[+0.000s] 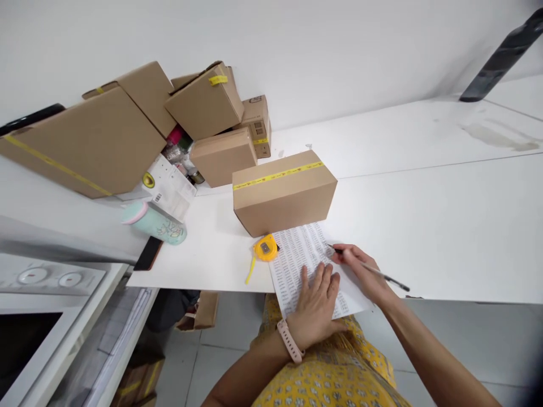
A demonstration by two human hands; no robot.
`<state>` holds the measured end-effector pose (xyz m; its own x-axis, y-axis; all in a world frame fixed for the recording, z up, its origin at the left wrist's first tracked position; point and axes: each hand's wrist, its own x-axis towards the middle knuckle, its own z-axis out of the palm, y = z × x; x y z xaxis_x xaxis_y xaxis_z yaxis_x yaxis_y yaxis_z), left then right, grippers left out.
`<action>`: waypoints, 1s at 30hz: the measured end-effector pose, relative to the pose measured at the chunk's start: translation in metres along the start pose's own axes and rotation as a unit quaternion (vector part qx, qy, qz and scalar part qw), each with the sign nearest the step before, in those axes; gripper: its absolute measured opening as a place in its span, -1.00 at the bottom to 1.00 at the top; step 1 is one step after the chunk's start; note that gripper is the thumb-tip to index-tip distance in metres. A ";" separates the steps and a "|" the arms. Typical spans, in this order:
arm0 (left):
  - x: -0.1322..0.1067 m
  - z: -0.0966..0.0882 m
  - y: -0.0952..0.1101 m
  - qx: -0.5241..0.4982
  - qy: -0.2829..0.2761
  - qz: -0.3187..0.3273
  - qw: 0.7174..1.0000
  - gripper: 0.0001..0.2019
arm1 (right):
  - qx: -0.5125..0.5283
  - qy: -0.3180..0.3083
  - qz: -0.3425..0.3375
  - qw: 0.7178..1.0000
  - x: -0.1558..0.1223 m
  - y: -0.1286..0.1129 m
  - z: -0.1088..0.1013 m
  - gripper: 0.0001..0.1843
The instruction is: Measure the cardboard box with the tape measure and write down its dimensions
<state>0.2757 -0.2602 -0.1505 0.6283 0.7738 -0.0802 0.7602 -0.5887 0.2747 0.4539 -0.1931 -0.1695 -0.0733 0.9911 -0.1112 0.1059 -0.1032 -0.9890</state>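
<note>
A printed sheet of paper [292, 254] lies at the front edge of the white table, its lower part hanging over the edge. My left hand [317, 299] rests flat on it with fingers spread, a pink watch band at the wrist. My right hand [360, 271] is closed around a pen [392, 281], whose tip is by the sheet's right side. Just behind the paper stands a taped cardboard box [288, 195]. Left of the sheet sits a yellow tape measure [266, 248] with a short length of tape pulled out.
More cardboard boxes [206, 104] are stacked at the back left against the wall. A mint tumbler [156, 223] lies tilted near the table's left end, beside a white package [169, 183]. A white appliance with dials [46, 280] stands at the lower left. A dark upright object [500, 59] is at the far right.
</note>
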 end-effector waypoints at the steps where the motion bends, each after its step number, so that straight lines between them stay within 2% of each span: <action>1: -0.001 0.000 0.000 0.013 0.001 -0.002 1.000 -0.17 | -0.008 -0.001 0.011 1.000 0.000 -0.001 0.001 -0.44; 3: -0.003 0.000 -0.001 0.028 0.004 -0.006 1.000 -0.26 | -0.016 0.001 0.030 0.999 0.001 -0.003 0.000 -0.54; 5: -0.004 0.000 -0.002 0.031 0.004 -0.009 0.999 -0.30 | -0.040 0.008 0.024 0.999 0.001 -0.004 -0.001 -0.54; 9: -0.004 0.002 -0.001 0.024 -0.001 -0.013 1.000 -0.25 | -0.043 0.028 -0.019 0.999 0.002 -0.002 0.001 -0.58; 15: -0.003 0.003 0.001 0.005 0.001 -0.015 1.000 -0.22 | -0.080 0.066 -0.034 0.994 -0.001 0.003 0.005 -0.52; 30: -0.003 0.001 0.001 0.004 -0.009 -0.018 1.000 -0.25 | -0.114 0.035 -0.058 0.991 0.002 0.011 0.003 -0.56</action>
<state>0.2745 -0.2631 -0.1512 0.6033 0.7902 -0.1075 0.7837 -0.5625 0.2636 0.4522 -0.1927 -0.1810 -0.0303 0.9994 0.0174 0.3218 0.0262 -0.9465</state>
